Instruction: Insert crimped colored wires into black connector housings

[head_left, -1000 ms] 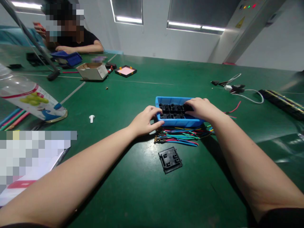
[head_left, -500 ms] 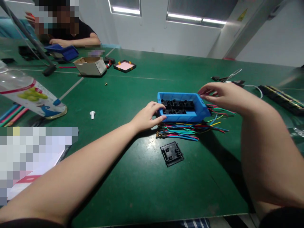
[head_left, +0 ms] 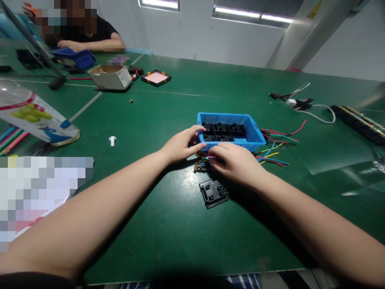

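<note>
A blue bin [head_left: 254, 130] holds several black plastic parts [head_left: 224, 128]. My left hand [head_left: 185, 142] grips its left end, fingers over the rim and thumb at the near corner. At the bin's near side, my right hand [head_left: 233, 160] has its fingers curled down on the bundle of coloured wires [head_left: 272, 160]; whether they pinch any wire is hidden. The wires' metal ends [head_left: 200, 166] show left of my right hand. A flat black part [head_left: 213, 193] lies on the table just nearer to me than the wires.
On the green table [head_left: 168, 224] stand a tilted bottle [head_left: 39, 116], papers [head_left: 39, 192], a white earbud-like piece [head_left: 112, 141] and an open carton [head_left: 112, 78]. Cables [head_left: 303, 104] lie at back right. A person [head_left: 93, 36] sits across at back left.
My right hand has moved from the bin's right end to the wires at its near side. My left hand stays on the bin. The whole view has shifted slightly.
</note>
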A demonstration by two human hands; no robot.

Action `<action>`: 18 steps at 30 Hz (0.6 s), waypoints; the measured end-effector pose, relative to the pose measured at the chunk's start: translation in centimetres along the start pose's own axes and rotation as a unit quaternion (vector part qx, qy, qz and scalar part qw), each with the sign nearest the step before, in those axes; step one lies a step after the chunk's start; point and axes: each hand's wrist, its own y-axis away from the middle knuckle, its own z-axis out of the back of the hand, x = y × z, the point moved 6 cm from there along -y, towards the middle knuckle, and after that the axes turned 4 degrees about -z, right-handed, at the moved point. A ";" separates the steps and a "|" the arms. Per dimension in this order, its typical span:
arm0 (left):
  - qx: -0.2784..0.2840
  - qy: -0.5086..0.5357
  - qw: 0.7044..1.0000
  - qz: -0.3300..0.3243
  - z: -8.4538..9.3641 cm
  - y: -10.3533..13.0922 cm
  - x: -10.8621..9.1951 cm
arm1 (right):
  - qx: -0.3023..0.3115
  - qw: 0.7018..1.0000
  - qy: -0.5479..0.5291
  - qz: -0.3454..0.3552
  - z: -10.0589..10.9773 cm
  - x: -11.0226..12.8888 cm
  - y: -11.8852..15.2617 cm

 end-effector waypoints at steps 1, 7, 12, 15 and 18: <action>0.001 0.003 1.000 0.002 0.0 0.0 0.0 | -0.023 1.000 -0.013 0.008 -0.1 0.0 0.2; -0.004 0.004 1.000 0.000 -0.2 -0.2 -0.1 | -0.069 0.995 -0.017 0.074 -1.2 -0.4 1.4; -0.007 0.002 1.000 -0.009 -0.1 -0.2 -0.2 | -0.073 0.994 -0.029 0.075 -1.6 -1.0 1.1; 0.005 0.013 1.000 -0.025 -0.4 -0.3 -0.2 | -0.062 0.995 -0.046 0.069 -1.7 -1.1 1.0; 0.001 0.046 0.999 -0.028 -0.4 -0.4 0.0 | -0.053 0.994 -0.071 0.066 -1.7 -1.2 1.0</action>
